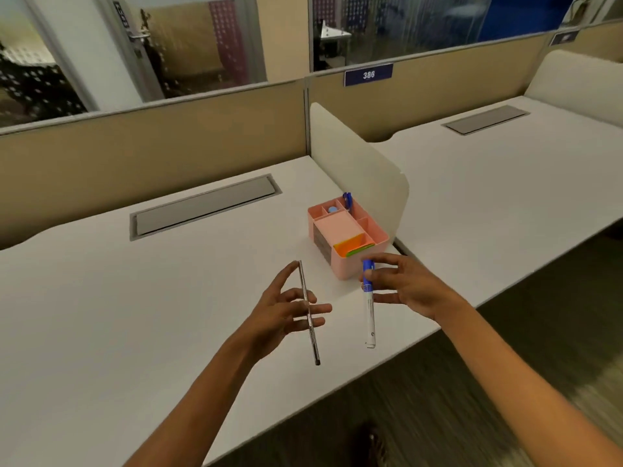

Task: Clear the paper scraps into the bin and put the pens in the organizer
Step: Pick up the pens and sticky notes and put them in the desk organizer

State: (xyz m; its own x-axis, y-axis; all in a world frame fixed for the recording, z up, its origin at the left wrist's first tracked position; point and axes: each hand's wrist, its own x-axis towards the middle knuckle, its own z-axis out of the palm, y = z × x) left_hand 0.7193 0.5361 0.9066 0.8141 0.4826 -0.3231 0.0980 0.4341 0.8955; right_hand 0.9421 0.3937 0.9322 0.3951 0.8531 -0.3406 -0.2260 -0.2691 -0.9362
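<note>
**Plastic, metal and a matt table**

The table (pixel 168 298) looked smooth, matt white laminate. The pink organizer (pixel 340 230) appeared matt plastic. The slim pen (pixel 308 311) shone like metal; the marker (pixel 369 308) had a smooth, glossy white plastic barrel.

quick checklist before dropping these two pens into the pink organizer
1. Left hand has the slim metallic pen between its fingers: ok.
2. Right hand pinches the white marker with the blue cap near the cap: ok.
3. Pink organizer upright on the desk, just ahead of both hands: ok.
4. Free compartment: the rear one already holds a blue pen, the right side slot looks empty: ok.
5. Paper scraps cleared: none in view, bin not visible: cannot tell.
</note>
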